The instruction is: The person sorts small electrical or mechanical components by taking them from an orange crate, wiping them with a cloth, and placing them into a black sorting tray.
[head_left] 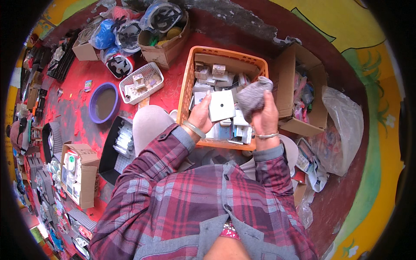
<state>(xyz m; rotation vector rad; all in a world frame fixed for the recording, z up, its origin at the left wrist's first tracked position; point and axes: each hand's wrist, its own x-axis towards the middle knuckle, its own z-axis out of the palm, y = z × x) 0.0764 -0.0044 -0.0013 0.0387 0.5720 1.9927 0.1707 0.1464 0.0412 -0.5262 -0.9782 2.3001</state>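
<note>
With my left hand (pixel 200 116) I am pinching a square white plate (pixel 222 106) at its left edge, my thumb lying along that edge and my other fingers mostly hiding underneath, so I cannot tell how they are spread. The plate is looking flat, smooth and pale, with one small round dark hole near its middle. Its face is turning up toward me; its sides are looking nearly equal, so no long axis is showing, and its far edge is slanting slightly, the right end lying farther from me. I am holding it over the left-middle of an orange plastic basket (pixel 187 73).

In my right hand (pixel 265 118) I am gripping a bunched gray cloth (pixel 254 97), thumb pointing away from me along its right side and fingers curling beneath. The cloth is looking wrinkled; its long axis is running from near left to far right, and it is sitting just right of the plate.

Below, small white boxes (pixel 218 69) are filling the basket. To its right an open cardboard box (pixel 284 65) is standing; to its left a white plastic basket (pixel 151 89) and, farther left, a purple basin (pixel 92 103) are resting.
</note>
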